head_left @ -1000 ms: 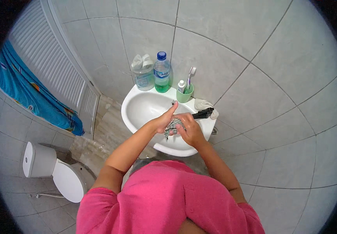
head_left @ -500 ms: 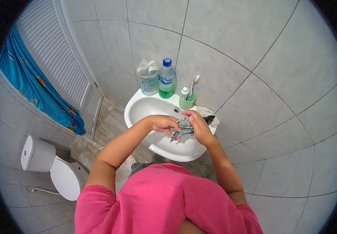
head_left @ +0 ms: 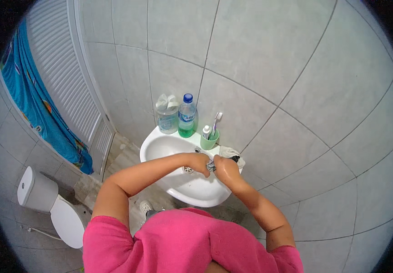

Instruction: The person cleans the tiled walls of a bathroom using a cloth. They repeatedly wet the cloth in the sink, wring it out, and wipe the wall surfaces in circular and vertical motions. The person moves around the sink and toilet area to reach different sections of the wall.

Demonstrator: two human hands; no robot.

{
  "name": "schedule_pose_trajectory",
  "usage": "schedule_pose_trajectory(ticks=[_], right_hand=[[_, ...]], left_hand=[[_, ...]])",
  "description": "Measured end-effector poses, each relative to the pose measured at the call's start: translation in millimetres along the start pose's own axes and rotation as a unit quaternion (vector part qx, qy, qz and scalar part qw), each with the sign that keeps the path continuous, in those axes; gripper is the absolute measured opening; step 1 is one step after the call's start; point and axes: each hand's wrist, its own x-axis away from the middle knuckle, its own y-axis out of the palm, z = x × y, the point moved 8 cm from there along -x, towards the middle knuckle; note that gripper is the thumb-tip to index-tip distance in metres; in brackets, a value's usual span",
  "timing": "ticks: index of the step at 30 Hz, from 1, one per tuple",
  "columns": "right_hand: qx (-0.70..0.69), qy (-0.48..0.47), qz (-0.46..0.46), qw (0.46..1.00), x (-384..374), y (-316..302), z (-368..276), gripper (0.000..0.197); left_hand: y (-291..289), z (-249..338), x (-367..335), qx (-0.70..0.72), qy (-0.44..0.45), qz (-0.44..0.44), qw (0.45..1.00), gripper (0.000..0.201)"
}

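Note:
A grey checked cloth (head_left: 211,165) is bunched tight over the basin, its short visible part lying between my two hands. My left hand (head_left: 198,163) has its fingers closed round one end. Around the other end my right hand (head_left: 227,170) is closed, wet-looking, with the back of the hand upward. Most of the cloth is hidden inside my fists. Below them is the white washbasin (head_left: 158,148), its drain (head_left: 188,169) partly visible beside my left wrist. Something black (head_left: 236,159) shows just past my right hand; I cannot tell if it belongs to the cloth.
Along the basin's back stand a clear tub (head_left: 167,119), a bottle of green liquid (head_left: 187,119), and a green cup (head_left: 209,142) with a toothbrush (head_left: 216,122) and tube (head_left: 206,130). A pale cloth (head_left: 226,151) lies on the right corner. A toilet (head_left: 67,222) is at left.
My hands have closed round the cloth, which was spread loosely between my fingers and is now squeezed into a narrow bundle. The whole view has shifted, so the basin appears lower.

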Motion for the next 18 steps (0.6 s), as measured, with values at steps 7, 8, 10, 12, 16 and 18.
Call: schedule_pose_trajectory(ticks=[7,8,10,12,16,18], right_hand=[[-0.187,0.086,-0.118,0.971,-5,58,30,0.027],[-0.288,0.133,-0.175,0.932,-1,58,21,0.024],[-0.473,0.209,-0.271,0.812,9,71,12,0.020],[-0.627,0.262,-0.345,0.647,22,88,2,0.027],[-0.764,0.244,-0.426,0.419,36,97,-17,0.029],[-0.800,0.216,-0.445,0.340,41,93,-27,0.026]], left_hand=[[-14,13,-5,-0.315,0.030,0.130,0.940,0.014],[-11,10,-6,-0.321,0.066,0.124,0.937,0.014],[-12,9,-9,-0.332,0.114,0.145,0.925,0.012],[-10,10,-11,-0.342,0.162,0.161,0.912,0.013],[-9,17,-10,-0.323,0.225,0.193,0.899,0.012],[-5,18,-9,-0.320,0.238,0.211,0.893,0.012]])
